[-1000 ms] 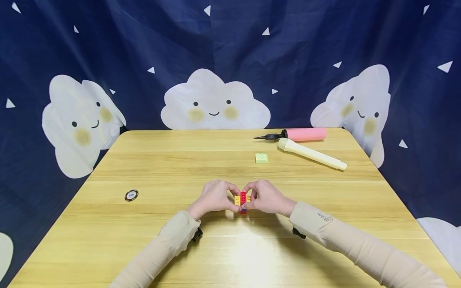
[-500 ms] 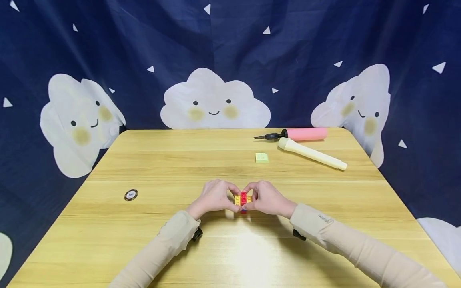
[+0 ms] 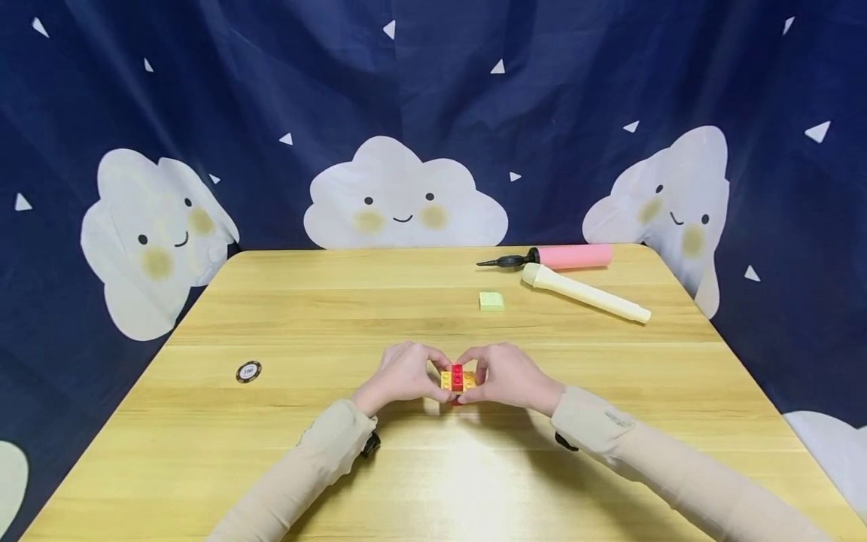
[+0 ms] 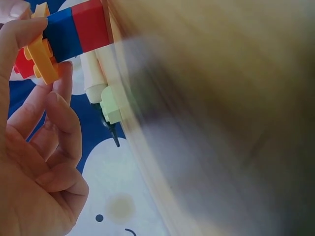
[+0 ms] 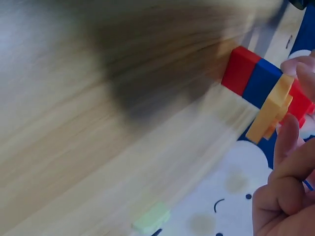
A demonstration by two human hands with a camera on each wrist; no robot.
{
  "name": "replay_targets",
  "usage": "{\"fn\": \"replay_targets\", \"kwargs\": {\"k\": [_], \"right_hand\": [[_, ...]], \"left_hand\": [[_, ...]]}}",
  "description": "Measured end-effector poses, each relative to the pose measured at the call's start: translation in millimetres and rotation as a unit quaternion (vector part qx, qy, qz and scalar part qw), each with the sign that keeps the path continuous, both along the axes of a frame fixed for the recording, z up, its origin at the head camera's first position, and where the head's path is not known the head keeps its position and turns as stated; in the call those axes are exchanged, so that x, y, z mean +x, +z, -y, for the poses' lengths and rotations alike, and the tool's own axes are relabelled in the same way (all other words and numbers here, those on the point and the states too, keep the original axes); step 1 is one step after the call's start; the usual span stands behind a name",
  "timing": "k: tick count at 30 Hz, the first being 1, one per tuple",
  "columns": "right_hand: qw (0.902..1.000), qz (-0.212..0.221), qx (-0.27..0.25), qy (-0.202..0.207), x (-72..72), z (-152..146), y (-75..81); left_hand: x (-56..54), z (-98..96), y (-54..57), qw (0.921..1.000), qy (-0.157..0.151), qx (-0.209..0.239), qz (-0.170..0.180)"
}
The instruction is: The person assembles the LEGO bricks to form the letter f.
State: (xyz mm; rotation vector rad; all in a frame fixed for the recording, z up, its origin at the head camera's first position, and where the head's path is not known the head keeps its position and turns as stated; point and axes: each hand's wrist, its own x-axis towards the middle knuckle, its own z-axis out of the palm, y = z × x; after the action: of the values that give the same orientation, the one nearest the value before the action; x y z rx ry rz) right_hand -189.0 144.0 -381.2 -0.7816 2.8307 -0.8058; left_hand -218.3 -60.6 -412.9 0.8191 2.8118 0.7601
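Both hands meet at a small stack of building bricks at mid-table. In the left wrist view the stack has a red brick [image 4: 91, 27] at the table, a blue brick [image 4: 64, 37], then a wider yellow brick [image 4: 44, 61]. A narrow red brick [image 3: 457, 376] sits across the top of the yellow one. My left hand [image 3: 404, 373] pinches the yellow brick's left end between thumb and finger. My right hand [image 3: 511, 378] pinches the stack from the right, thumb in front and forefinger behind, at the yellow brick's right end. The hands hide parts of the stack.
A pale green brick [image 3: 491, 301] lies beyond the hands. Farther back right are a pink hand pump [image 3: 574, 257] with a black nozzle and a cream rod [image 3: 589, 293] with a thick rounded end. A poker chip [image 3: 248, 372] lies left on the wooden table [image 3: 169, 467].
My right thumb has slid a little right, from the top red brick's front to the yellow brick, so more of that red brick shows. The left hand keeps its hold; the head view has tilted slightly.
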Motion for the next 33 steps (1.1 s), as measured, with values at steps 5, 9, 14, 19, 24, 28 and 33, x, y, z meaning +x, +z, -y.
{"fn": "replay_targets", "kwargs": {"k": [5,9,14,19,24,28,33], "right_hand": [[0.9988,-0.026,0.006,-0.041,0.6,-12.3,1.1],[0.9984,-0.017,0.0,-0.054,-1.1,-18.9,-4.5],[0.9971,0.032,-0.032,-0.061,-1.0,-20.5,-13.1],[0.9926,0.068,-0.071,-0.072,-0.8,-19.8,-18.4],[0.9861,0.108,-0.107,-0.066,-1.4,-19.3,-23.3],[0.983,0.116,-0.128,-0.062,-2.2,-18.8,-27.3],[0.9802,0.124,-0.14,-0.067,-2.0,-17.7,-29.3]], "left_hand": [[-0.3,0.0,0.0,1.0,-0.001,0.0,-0.002],[-0.2,0.5,0.7,1.0,0.002,-0.001,0.003],[0.4,0.0,0.8,1.0,0.002,0.004,0.001],[1.1,-0.9,1.0,1.0,0.002,0.005,0.005],[1.5,-1.6,1.8,1.0,0.006,-0.001,0.004],[1.4,-2.3,1.3,0.9999,0.004,-0.007,-0.006],[1.6,-1.3,0.6,0.9999,0.005,-0.011,-0.007]]}}
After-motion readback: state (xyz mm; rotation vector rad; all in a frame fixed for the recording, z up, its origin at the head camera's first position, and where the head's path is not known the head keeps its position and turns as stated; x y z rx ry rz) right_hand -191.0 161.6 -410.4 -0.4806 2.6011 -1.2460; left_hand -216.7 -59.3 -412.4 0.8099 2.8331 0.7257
